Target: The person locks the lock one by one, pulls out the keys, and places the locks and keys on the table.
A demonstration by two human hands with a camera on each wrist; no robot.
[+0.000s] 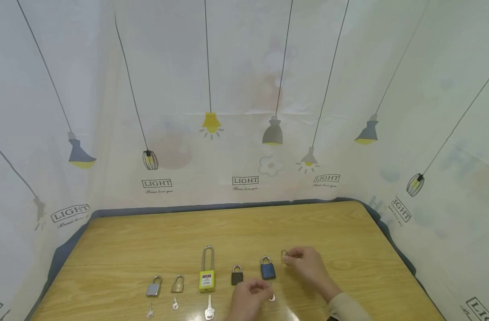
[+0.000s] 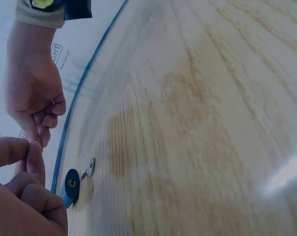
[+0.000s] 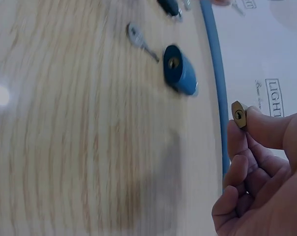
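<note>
My right hand (image 1: 308, 267) pinches a small brass padlock (image 3: 239, 115) between thumb and forefinger, its keyhole showing in the right wrist view. The padlock's shackle points up in the head view. My left hand (image 1: 250, 298) has its thumb and forefinger pressed together around a thin key (image 3: 238, 8), mostly hidden by the fingers. Right of the left hand a blue padlock (image 1: 268, 269) stands on the table, with its silver key (image 3: 141, 39) lying in front of its keyhole. A small black padlock (image 1: 237, 278) stands just beyond the left hand.
Farther left on the wooden table (image 1: 148, 240) are a silver padlock (image 1: 153, 290), a brass padlock (image 1: 177, 286) and a long-shackled yellow padlock (image 1: 206, 281). Their keys lie before them, the largest key (image 1: 209, 308) by the yellow one. A lamp-printed curtain (image 1: 244, 156) surrounds the table.
</note>
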